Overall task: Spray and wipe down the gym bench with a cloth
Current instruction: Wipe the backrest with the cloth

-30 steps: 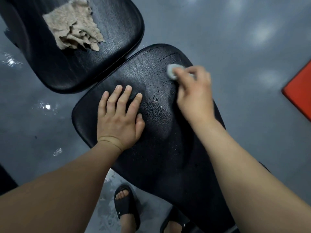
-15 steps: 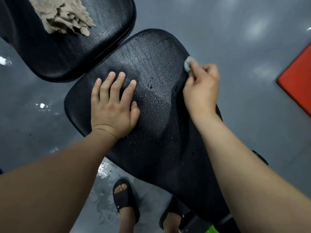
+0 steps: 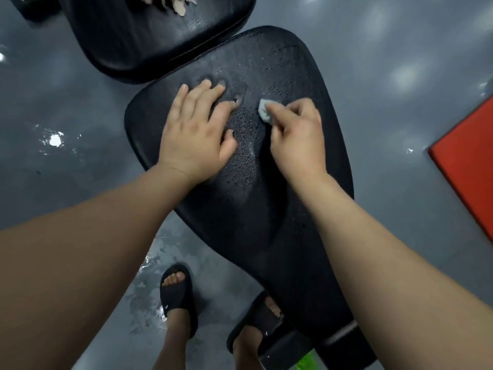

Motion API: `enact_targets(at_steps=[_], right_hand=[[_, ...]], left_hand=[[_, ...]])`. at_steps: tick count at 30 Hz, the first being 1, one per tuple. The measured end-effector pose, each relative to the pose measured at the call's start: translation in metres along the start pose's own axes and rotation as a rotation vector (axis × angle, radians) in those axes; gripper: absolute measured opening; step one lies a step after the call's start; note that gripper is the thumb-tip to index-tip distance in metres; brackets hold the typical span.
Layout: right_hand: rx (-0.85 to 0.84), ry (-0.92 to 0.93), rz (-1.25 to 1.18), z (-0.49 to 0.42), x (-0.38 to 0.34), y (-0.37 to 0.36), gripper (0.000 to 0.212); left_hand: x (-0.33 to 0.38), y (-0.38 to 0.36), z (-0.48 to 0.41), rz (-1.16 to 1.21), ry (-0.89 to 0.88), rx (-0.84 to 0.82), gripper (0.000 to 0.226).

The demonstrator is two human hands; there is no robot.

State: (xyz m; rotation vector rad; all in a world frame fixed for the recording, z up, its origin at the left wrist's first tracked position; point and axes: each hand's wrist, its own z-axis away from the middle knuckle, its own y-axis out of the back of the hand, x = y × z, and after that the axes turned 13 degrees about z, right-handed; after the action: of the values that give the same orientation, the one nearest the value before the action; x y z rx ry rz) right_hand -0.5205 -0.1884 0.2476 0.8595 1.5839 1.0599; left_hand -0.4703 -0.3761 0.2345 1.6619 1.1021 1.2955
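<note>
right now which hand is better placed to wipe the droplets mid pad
Right. The right hand pinches the small grey cloth against the bench pad beside the droplets; the left hand lies flat on the pad, holding nothing.

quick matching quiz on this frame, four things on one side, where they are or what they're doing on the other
1 left hand
2 right hand
3 beige rag
4 red panel

a lies on the far pad
b at the right edge of the view
c flat on the wet bench pad
d pinches a small pale cloth

Pairs: 1-c, 2-d, 3-a, 4-b
</note>
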Motion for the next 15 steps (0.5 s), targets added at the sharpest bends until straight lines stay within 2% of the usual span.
enact_targets(at_steps=[3,7,9,11,15], right_hand=[[-0.002,0.028,-0.038,-0.009,-0.018,-0.005,0.035],[-0.122,0.367,-0.003,0.032,-0.030,-0.004,0.037],[-0.155,0.450,0.032,0.030,-0.026,0.000,0.034],[-0.092,0.409,0.053,0.010,-0.024,-0.004,0.031],[0.050,0.180,0.027,-0.024,-0.036,-0.016,0.029]], left_hand=[[0.003,0.009,0.022,0.051,0.085,0.047,0.038],[-0.002,0.014,0.051,0.078,0.196,0.127,0.036],[-0.006,0.010,0.055,0.070,0.199,0.166,0.036],[-0.010,0.002,0.055,0.002,0.175,0.209,0.036],[-0.012,-0.009,0.057,-0.049,0.144,0.261,0.038]])
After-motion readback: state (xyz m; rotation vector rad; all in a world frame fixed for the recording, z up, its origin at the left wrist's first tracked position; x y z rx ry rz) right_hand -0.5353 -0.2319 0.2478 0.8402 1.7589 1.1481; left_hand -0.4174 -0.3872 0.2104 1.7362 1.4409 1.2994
